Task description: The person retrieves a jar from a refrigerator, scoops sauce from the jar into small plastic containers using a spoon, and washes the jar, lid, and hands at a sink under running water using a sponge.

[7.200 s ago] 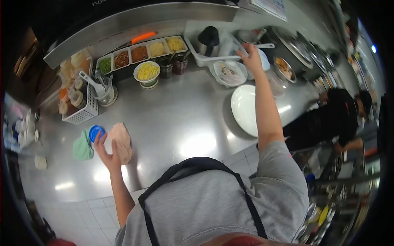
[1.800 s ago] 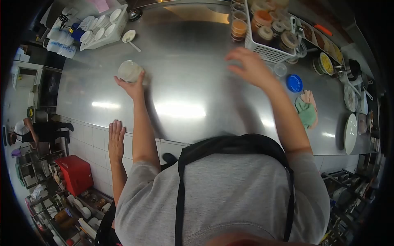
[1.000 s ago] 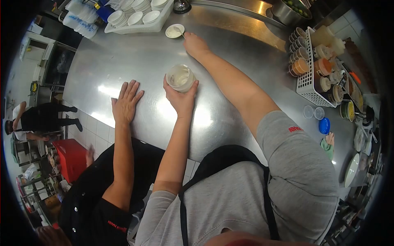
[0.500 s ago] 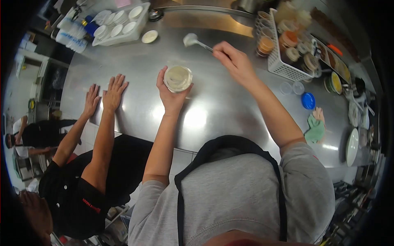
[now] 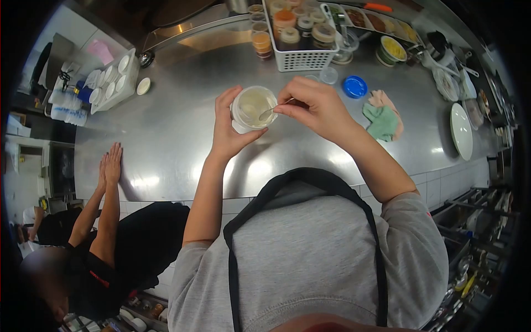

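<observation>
Cupping the jar (image 5: 254, 99) above the steel table (image 5: 182, 127), the left hand (image 5: 229, 130) wraps it from about 8 o'clock, fingers along its 9 o'clock side and thumb near 6. At the jar's 3 o'clock, the right hand (image 5: 312, 105) is closed, thumb and fingers pinching the handle of a small spoon (image 5: 266, 114), whose tip lies at the jar's open mouth; whether it touches the pale contents I cannot tell. Taking directions from the jar, stacked cups (image 5: 263, 40) stand at 12 o'clock, beside a white basket (image 5: 307, 62) of bottles at 1, with a small clear container (image 5: 328, 76) at 2. Farther out, a blue lid (image 5: 354, 87) lies between 2 and 3, and a small white dish (image 5: 144, 86) between 9 and 10. At 3 are a green cloth (image 5: 380, 122) and a pink cloth (image 5: 397, 113), overlapping. Beyond those, a bowl of yellow food (image 5: 392, 48) stands at 2, and a co-worker's hands (image 5: 113, 161) rest flat near 8. Farthest, just past 3, is a white plate (image 5: 461, 131).
</observation>
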Demonstrator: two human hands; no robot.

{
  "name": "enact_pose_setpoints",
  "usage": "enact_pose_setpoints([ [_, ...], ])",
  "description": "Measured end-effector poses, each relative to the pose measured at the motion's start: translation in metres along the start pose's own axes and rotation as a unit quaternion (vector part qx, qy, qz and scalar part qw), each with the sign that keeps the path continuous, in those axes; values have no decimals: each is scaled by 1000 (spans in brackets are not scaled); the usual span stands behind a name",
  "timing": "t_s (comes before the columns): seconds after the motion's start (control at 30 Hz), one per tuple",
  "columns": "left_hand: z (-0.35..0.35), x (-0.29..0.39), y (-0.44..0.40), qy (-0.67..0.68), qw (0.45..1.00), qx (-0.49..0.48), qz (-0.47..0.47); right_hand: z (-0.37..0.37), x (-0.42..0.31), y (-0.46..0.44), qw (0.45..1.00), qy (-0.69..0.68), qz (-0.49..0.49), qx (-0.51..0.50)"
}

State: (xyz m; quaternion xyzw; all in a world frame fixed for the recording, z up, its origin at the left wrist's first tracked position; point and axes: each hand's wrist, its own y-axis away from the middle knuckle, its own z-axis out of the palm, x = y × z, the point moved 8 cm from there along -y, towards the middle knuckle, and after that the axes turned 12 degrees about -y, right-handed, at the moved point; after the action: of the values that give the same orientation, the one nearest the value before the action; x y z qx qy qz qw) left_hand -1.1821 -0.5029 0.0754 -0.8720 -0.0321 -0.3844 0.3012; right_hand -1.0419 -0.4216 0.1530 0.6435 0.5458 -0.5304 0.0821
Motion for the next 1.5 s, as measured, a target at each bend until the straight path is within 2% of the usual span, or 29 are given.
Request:
enact_pose_setpoints([
  [0.03, 5, 6, -2, 1, 1000, -4, 3, -6, -1, 6, 996, -87, 11, -2],
  [0.07, 13, 8, -4, 57, 998, -36, -13, -15, -4, 12, 996, -85, 11, 2],
  [0.13, 23, 17, -9, 113, 991, -70, -30, -26, -20, 24, 998, 9, -41, -40],
  [0.27, 42, 47, -21, 145, 972, -183, -30, -49, -37, 40, 992, 29, -103, -62],
  [0.33, 48, 62, -26, 152, 963, -222, -33, -52, -55, 46, 961, 143, -230, -61],
  [0.37, 50, 71, -28, 154, 959, -237, -18, -57, -55, 47, 961, 144, -228, -57],
  [0.43, 50, 83, -34, 153, 956, -251, -1, -57, -60, 50, 928, 256, -262, -71],
  [0.5, 51, 91, -36, 111, 958, -263, 19, -59, -62, 54, 916, 291, -262, -87],
  [0.63, 45, 97, -40, 86, 963, -252, 45, -61, -67, 64, 896, 333, -268, -124],
  [0.77, 41, 100, -41, 75, 966, -242, 49, -57, -72, 67, 910, 289, -278, -107],
  [0.83, 43, 100, -42, 73, 966, -242, 52, -73, -75, 60, 939, 246, -239, -26],
  [0.87, 43, 100, -42, 84, 968, -230, 62, -71, -76, 59, 938, 247, -240, -26],
  [0.93, 45, 100, -42, 95, 968, -221, 71, -79, -77, 57, 931, 279, -222, 75],
  [1.07, 45, 96, -42, 106, 972, -182, 101, -70, -76, 56, 940, 246, -219, 86],
  [1.13, 43, 95, -44, 117, 972, -171, 115, -63, -75, 58, 959, 181, -217, 30],
  [1.23, 41, 96, -43, 83, 974, -161, 137, -66, -74, 59, 954, 217, -205, -6],
  [1.27, 41, 95, -42, 91, 973, -161, 136, -70, -75, 59, 954, 218, -205, -5],
  [1.33, 43, 97, -42, 101, 972, -163, 135, -87, -78, 59, 946, 240, -206, 73],
  [1.5, 48, 99, -43, 72, 972, -169, 147, -76, -70, 63, 947, 246, -203, 37],
])
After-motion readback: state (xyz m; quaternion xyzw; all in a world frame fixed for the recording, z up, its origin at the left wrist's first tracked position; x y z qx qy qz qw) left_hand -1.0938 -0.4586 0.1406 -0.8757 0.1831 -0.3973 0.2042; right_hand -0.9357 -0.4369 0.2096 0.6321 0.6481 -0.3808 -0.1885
